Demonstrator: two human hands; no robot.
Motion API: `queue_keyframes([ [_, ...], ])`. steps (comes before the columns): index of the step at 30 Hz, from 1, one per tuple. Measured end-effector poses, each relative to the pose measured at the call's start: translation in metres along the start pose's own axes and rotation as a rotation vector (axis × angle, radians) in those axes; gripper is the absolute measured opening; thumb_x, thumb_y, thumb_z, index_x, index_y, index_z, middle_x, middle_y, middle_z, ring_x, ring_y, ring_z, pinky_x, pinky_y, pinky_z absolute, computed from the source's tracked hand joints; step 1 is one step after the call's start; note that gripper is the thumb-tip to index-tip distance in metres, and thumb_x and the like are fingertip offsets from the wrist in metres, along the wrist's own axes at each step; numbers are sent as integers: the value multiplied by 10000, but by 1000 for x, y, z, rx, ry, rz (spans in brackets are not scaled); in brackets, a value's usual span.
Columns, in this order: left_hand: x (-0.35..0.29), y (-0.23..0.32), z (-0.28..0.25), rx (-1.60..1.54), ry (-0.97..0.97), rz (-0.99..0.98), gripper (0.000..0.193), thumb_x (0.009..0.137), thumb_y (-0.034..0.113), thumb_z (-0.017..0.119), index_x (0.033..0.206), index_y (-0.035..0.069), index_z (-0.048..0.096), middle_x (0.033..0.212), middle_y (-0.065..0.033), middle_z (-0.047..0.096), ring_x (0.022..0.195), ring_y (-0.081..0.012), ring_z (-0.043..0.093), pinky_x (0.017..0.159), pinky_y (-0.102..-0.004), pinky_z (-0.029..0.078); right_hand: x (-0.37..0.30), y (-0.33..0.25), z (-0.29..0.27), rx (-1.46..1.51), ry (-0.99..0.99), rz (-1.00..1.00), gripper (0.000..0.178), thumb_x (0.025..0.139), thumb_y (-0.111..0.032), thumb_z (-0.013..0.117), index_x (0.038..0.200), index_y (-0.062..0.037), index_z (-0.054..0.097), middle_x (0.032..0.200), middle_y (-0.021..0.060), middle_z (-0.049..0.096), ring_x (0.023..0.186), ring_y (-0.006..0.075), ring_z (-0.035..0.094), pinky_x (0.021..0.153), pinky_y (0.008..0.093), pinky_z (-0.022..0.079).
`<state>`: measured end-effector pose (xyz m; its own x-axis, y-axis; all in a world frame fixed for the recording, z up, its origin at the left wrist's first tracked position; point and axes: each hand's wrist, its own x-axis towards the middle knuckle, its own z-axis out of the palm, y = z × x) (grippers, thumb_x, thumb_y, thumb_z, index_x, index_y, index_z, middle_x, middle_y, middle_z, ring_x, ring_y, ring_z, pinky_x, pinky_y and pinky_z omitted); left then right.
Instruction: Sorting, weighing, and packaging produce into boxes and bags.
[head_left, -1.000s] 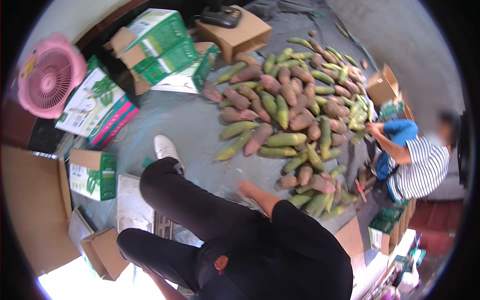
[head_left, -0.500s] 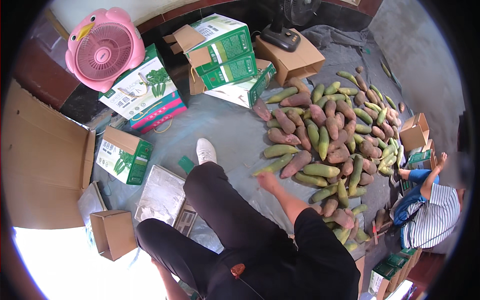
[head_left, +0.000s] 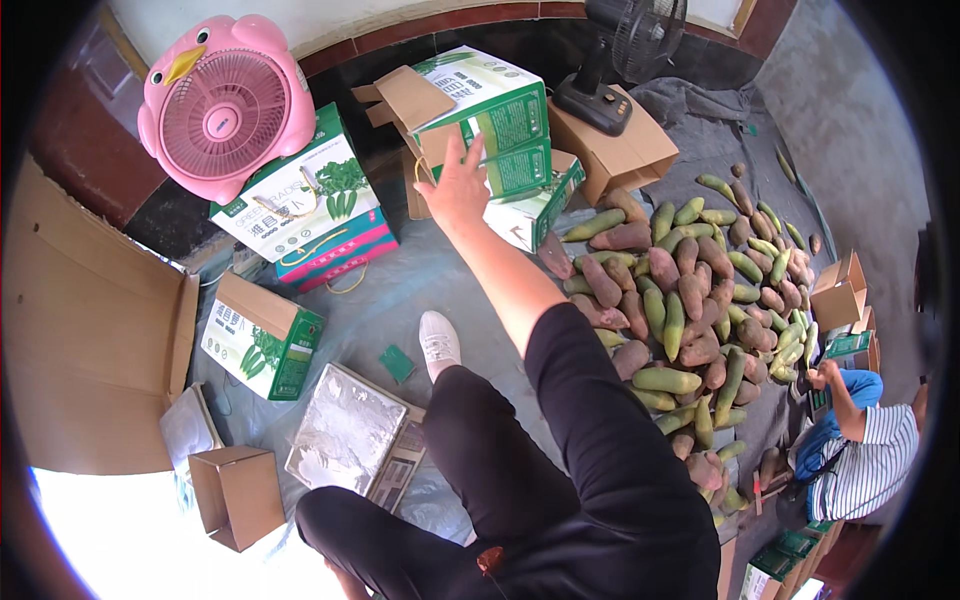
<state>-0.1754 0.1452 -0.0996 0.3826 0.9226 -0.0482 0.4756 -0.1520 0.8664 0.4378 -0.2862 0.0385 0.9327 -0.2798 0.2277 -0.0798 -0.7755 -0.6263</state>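
My right hand [head_left: 460, 185] reaches far forward with its fingers spread, over the front of a green and white carton [head_left: 480, 105] whose brown flaps stand up. Nothing shows in its grasp, and I cannot tell whether the fingertips touch the cardboard. A second green and white carton [head_left: 535, 200] lies tilted below it. My left arm [head_left: 345, 580] shows only in part at the lower edge, beside my knee, with its fingers hidden. To the right of my reaching arm lies a wide heap of long green radishes [head_left: 665, 380] and reddish-brown roots [head_left: 690, 295].
A pink bird-shaped fan [head_left: 222, 110] leans on stacked cartons [head_left: 305, 195] at the left. A black fan [head_left: 605, 85] stands on a brown box [head_left: 625, 150]. Nearer are an open carton [head_left: 262, 340] and a whitish slab [head_left: 345, 430]. A person in stripes [head_left: 860, 460] sits at right.
My right hand has gone from beside the heap, forward and left to the cartons, its fingers now spread. The view has shifted slightly. The striped person's arm is lower.
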Motion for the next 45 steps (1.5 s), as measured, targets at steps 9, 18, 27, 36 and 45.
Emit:
queue_keyframes([
  [9, 57, -7, 48, 75, -125, -45, 360, 904, 185, 464, 1191, -27, 509, 1089, -166, 584, 963, -249, 589, 841, -340, 494, 72, -26, 36, -310, -30, 132, 807, 781, -191, 656, 1430, -195, 177, 1496, 190, 29, 1184, 532, 380, 740, 552, 526],
  [18, 69, -9, 95, 79, -254, -54, 351, 901, 171, 471, 1189, -25, 510, 1086, -162, 585, 967, -246, 588, 845, -337, 491, 124, 44, -44, 22, 325, 214, 531, 772, -34, 536, 1265, -73, 346, 1360, 386, 201, 997, 458, 560, 871, 428, 466],
  [27, 57, 14, 108, 66, -325, -5, 342, 899, 158, 478, 1188, -23, 512, 1083, -158, 587, 970, -243, 587, 849, -333, 487, 80, 98, -175, 692, 130, 433, 632, 811, 18, 409, 1393, -191, 276, 1341, 181, 397, 1001, 459, 547, 631, 592, 543],
  [36, 29, 20, 67, 54, -277, 11, 335, 896, 144, 485, 1186, -21, 514, 1080, -154, 588, 974, -239, 585, 853, -330, 484, -39, 214, -248, 1204, 13, 499, 688, 705, 115, 351, 1350, -109, 268, 1228, 201, 446, 976, 440, 558, 699, 641, 512],
  [45, -5, 104, 60, -22, -125, 370, 305, 857, 2, 517, 1161, 5, 533, 1057, -103, 581, 1043, -204, 546, 883, -311, 440, -143, 256, -282, 1332, -50, 536, 622, 698, 82, 386, 1305, -16, 295, 1146, 201, 500, 924, 383, 597, 670, 555, 558],
])
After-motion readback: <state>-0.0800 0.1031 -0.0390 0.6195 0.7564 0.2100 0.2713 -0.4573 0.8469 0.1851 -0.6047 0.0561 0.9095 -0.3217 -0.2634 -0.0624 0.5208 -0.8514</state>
